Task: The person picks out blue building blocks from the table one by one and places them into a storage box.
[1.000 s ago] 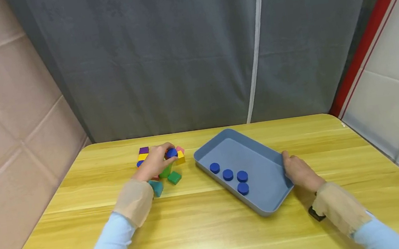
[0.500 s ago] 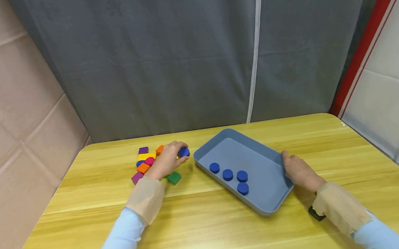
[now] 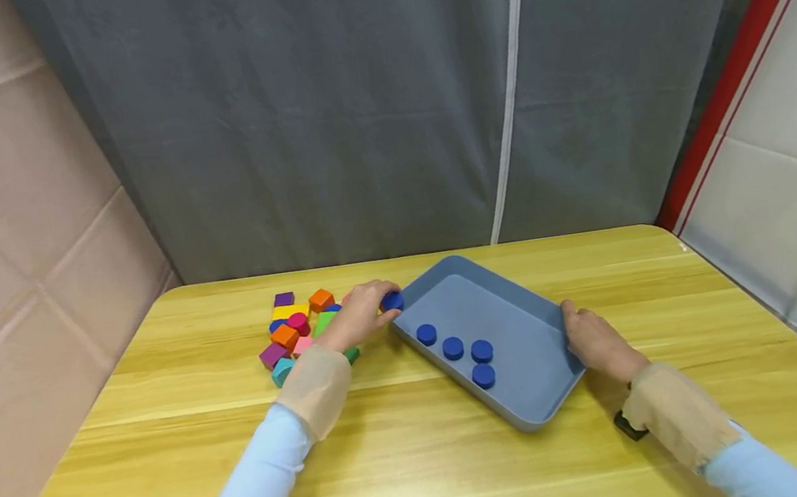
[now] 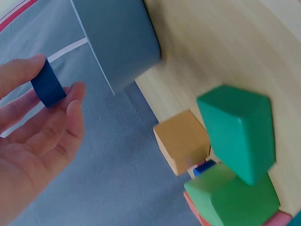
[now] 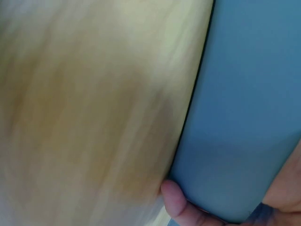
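Note:
My left hand (image 3: 360, 314) pinches a round blue block (image 3: 392, 301) between thumb and fingers, held up at the left rim of a blue-grey tray (image 3: 515, 304). In the left wrist view the same blue block (image 4: 48, 85) shows edge-on, apart from the tray wall (image 4: 117, 42). Several other round blue blocks (image 3: 453, 348) lie inside the tray along its near left side. At the tray's right end, my right hand (image 3: 600, 342) grips the wall; the right wrist view shows fingers (image 5: 175, 200) wrapped around its lower edge.
Left of the tray lies a cluster of coloured blocks, among them an orange block (image 3: 285, 336), a purple block (image 3: 273, 355) and a teal block (image 3: 283, 371). A green block (image 4: 240, 129) sits close under the left wrist. A grey curtain (image 3: 322, 124) hangs behind the wooden table (image 3: 399, 483).
My left hand has moved right from the cluster to the tray's left rim, carrying the round blue block. The right hand and the tray have stayed in place.

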Tool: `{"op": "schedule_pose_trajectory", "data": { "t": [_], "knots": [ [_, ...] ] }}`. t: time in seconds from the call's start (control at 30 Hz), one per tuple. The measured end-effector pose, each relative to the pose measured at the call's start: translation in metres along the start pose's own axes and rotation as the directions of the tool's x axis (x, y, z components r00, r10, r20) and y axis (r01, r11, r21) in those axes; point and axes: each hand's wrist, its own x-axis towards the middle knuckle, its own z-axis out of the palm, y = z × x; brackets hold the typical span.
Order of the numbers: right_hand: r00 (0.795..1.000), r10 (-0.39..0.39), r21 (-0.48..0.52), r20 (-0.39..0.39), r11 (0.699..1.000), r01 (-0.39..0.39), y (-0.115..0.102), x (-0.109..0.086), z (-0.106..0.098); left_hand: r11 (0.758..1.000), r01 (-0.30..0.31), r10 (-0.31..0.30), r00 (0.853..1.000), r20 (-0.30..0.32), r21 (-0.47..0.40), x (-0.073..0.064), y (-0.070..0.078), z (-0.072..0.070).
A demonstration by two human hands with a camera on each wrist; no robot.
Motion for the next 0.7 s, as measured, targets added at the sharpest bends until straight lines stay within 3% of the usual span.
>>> {"op": "schedule_pose_trajectory", "data": {
  "t": [0.4,0.7],
  "knots": [
    [1.000,-0.014,-0.021,-0.013,1.000,0.014,0.000,-0.001,0.002,0.999,-0.029,0.030,0.999,0.019,-0.018,0.014,0.011,0.010],
    [1.000,0.003,-0.014,0.011,1.000,-0.003,-0.001,-0.001,0.000,1.000,0.003,-0.001,0.997,0.077,-0.022,0.025,0.020,0.016]
  ]
}}
